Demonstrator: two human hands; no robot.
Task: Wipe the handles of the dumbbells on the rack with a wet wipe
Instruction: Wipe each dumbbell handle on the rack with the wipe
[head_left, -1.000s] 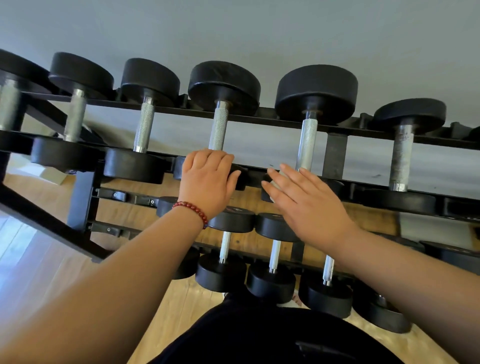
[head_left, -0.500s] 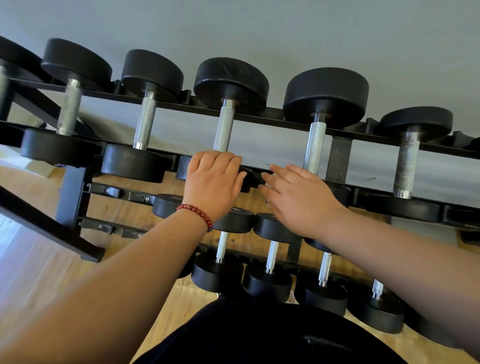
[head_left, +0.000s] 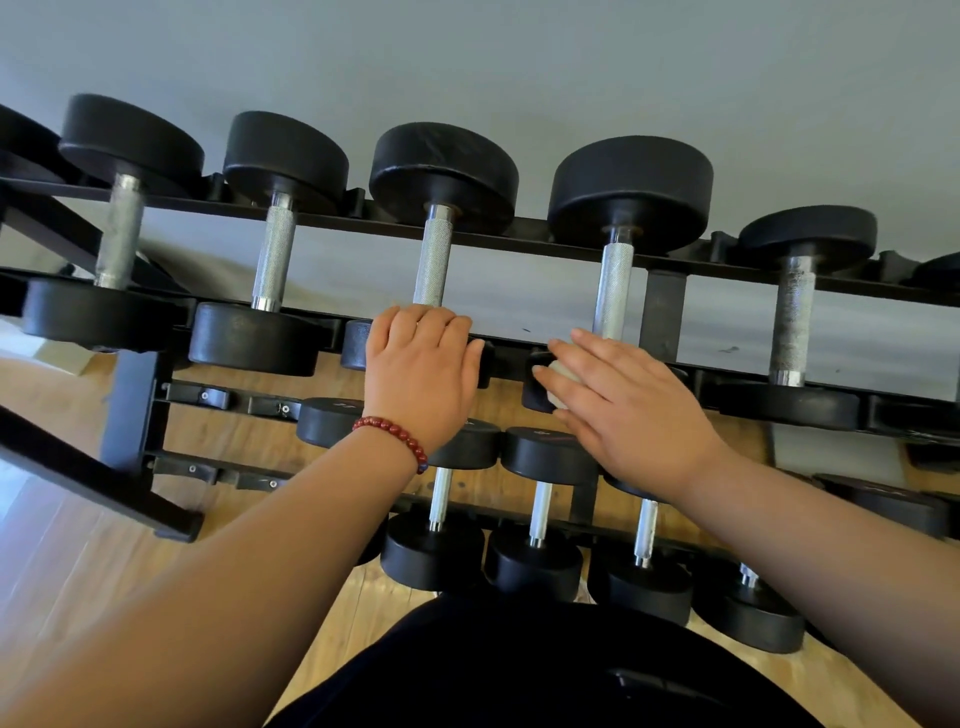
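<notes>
The black rack stands as before; on its top tier the left hand still curls its fingers over the near head of the third dumbbell from the rack's left end; the right hand, fingers straighter than half a second ago, presses the wet wipe on the near head of the fourth dumbbell; the white wad now shows beneath the fingers; a red bracelet circles the left wrist.

The white wipe, barely seen before, is now exposed beneath the right hand at the near head of the fourth dumbbell; the fingers, curled half a second ago, have been straightened.
</notes>
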